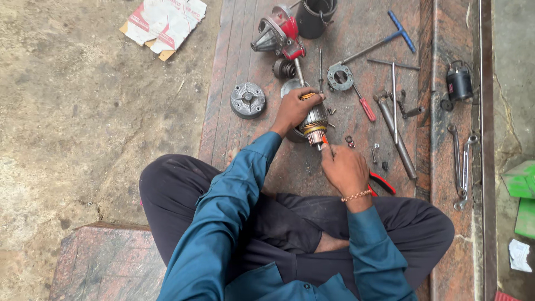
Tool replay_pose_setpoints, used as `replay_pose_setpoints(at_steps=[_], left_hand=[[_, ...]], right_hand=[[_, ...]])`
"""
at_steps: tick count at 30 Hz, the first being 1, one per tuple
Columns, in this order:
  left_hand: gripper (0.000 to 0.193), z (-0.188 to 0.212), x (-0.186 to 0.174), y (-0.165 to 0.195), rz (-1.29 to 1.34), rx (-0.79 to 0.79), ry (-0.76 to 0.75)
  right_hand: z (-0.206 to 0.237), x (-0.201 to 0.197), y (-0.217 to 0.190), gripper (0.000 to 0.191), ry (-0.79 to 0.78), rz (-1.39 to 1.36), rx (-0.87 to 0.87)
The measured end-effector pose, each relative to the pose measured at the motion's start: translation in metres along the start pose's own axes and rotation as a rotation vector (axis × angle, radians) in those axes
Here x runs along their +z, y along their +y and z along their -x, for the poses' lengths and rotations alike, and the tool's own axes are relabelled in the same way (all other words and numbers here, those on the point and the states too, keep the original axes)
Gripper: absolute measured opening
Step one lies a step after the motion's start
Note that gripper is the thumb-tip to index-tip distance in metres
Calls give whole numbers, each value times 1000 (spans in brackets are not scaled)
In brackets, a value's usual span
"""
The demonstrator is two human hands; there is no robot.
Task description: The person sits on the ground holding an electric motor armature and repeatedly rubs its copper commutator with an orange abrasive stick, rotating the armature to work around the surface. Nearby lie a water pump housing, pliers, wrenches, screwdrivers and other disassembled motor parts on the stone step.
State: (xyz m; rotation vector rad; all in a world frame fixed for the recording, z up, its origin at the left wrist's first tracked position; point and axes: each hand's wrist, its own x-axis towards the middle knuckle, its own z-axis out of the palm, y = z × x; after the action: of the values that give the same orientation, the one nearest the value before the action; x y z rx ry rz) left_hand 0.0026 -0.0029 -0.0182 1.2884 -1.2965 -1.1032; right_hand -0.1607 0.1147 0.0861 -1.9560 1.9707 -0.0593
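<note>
My left hand (293,110) grips a motor armature (315,124), a metal rotor with copper windings, held over the reddish stone floor in front of my crossed legs. My right hand (343,167) holds a small orange-tipped tool (325,142) whose tip touches the copper commutator end of the armature. A beaded bracelet (356,195) sits on my right wrist. A round metal part (293,134) lies partly hidden under the armature.
Past the hands lie a red motor housing (277,30), a round grey end cover (247,100), a black cup (316,17), a blue T-handle wrench (390,39), a red-handled screwdriver (365,106), spanners (462,167), red pliers (383,183) and small screws. Torn cardboard (164,22) lies far left.
</note>
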Motion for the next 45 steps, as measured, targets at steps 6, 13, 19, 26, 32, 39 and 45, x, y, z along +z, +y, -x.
replay_pose_setpoints(at_steps=[6, 13, 19, 26, 32, 39, 45], left_hand=[[38, -1, -3, 5, 6, 10, 0], [37, -2, -4, 7, -1, 31, 3], [39, -1, -3, 7, 1, 3, 6], [40, 0, -8, 18, -36, -13, 5], [41, 4, -13, 28, 14, -8, -9], [41, 3, -13, 32, 26, -57, -8], [42, 6, -20, 33, -44, -65, -12]], right_hand=[[-5, 10, -5, 40, 145, 6, -99], [-7, 9, 2, 40, 51, -5, -60], [-1, 11, 2, 40, 57, -26, -1], [-11, 15, 1, 45, 51, -14, -41], [-6, 12, -1, 44, 24, -5, 20], [-7, 22, 2, 44, 75, 8, 12], [-9, 26, 13, 43, 67, -126, -70]])
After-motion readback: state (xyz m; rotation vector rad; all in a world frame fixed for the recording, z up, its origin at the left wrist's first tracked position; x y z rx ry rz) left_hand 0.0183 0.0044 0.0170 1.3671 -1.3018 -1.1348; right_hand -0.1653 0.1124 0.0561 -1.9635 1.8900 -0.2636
